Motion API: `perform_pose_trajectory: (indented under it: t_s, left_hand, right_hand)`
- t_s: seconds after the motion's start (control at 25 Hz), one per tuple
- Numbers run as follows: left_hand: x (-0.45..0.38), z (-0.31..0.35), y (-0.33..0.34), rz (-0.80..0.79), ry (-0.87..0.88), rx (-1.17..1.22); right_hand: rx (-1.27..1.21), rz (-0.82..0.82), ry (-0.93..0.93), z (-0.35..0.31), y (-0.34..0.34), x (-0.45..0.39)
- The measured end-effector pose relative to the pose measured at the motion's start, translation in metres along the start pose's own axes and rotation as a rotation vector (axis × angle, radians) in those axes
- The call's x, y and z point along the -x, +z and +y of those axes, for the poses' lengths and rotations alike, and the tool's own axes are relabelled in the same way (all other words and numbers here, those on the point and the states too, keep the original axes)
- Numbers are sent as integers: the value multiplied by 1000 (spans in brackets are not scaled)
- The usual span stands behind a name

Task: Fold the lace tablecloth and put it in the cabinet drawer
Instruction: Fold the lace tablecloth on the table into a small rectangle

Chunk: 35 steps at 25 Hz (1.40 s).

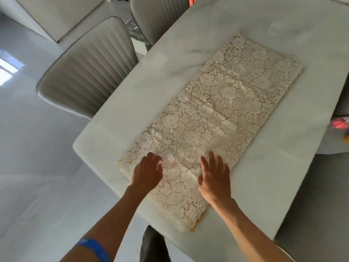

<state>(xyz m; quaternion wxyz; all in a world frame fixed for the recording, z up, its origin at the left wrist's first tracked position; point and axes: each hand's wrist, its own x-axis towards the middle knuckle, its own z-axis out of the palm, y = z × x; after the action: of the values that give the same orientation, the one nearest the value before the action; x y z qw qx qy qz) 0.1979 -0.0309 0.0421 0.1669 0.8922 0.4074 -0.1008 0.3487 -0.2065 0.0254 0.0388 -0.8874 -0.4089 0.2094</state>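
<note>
Cream floral lace tablecloth (211, 118) lies as a long folded strip on the pale marble tabletop (117, 129). Left hand (147, 173) and right hand (214, 176) press its near end, fingers flat, gripping nothing. Slick stone could let layers slide askew.

Pale marble-look table (283, 195), rounded corners. Directly on it: lace tablecloth (217, 114), folded into a long strip, running lengthwise from the near edge toward the far end.

Bright daylight; window glare on floor (8, 71); motion blur; wide-angle edge distortion.
</note>
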Motion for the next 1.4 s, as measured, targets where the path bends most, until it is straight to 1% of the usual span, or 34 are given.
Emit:
perform_pose_trajectory:
  t_s: [0.04, 0.08, 0.12, 0.16, 0.2, 0.28, 0.36, 0.44, 0.48, 0.56, 0.64, 0.76, 0.84, 0.96, 1.04, 1.08, 1.12, 1.2, 1.28, 1.4]
  left_hand:
    - [-15, -20, -7, 34, 5, 20]
    - [-24, -38, -11, 33, -1, 15]
    - [-30, -53, -15, 16, 7, 14]
    - [-33, -66, -17, 5, 30, 29]
    - [-32, -78, -18, 13, 40, 75]
    - [-32, -99, -23, 50, -3, 223]
    - [-41, -113, -29, 43, -26, 337]
    - [-50, -120, -38, -65, 11, 428]
    - [-54, -123, -44, -145, 23, 468]
    - [-53, -133, -53, -313, 8, 581]
    - [-37, -153, -61, -448, -24, 687]
    - [13, -188, -61, -569, -40, 763]
    - [48, -207, -57, -620, -48, 758]
    - [84, -224, -56, -592, -119, 752]
    - [93, -229, -64, -611, -207, 852]
    - [94, -232, -69, -648, -226, 903]
    - [92, -235, -75, -682, -214, 924]
    - [80, -238, -89, -709, -95, 881]
    - [63, -232, -99, -659, 26, 798]
    - [23, -203, -102, -384, 52, 802]
  right_hand:
    - [-13, 7, -26, -23, 13, 6]
    - [-10, 5, -35, -44, 24, 17]
    - [-3, 15, 3, -60, 32, 29]
    - [-11, 49, 81, -70, 37, 41]
    - [-48, 103, 192, -75, 41, 54]
    - [-183, 191, 520, -85, 46, 74]
    - [-432, 224, 810, -88, 48, 84]
    - [-760, 347, 974, -89, 46, 86]
    - [-862, 380, 1005, -90, 43, 86]
    - [-870, 345, 1007, -93, 45, 92]
    - [-888, 308, 1010, -96, 51, 109]
    - [-1095, 261, 1017, -109, 60, 154]
    - [-1223, 227, 999, -122, 70, 188]
    - [-1345, 137, 928, -137, 69, 226]
    - [-1463, 98, 903, -137, 59, 239]
    - [-1574, 88, 890, -135, 54, 243]
    - [-1684, 88, 859, -133, 49, 244]
    - [-1806, 113, 789, -123, 38, 239]
    - [-1776, 154, 751, -113, 26, 224]
    - [-1453, 262, 884, -94, 9, 182]
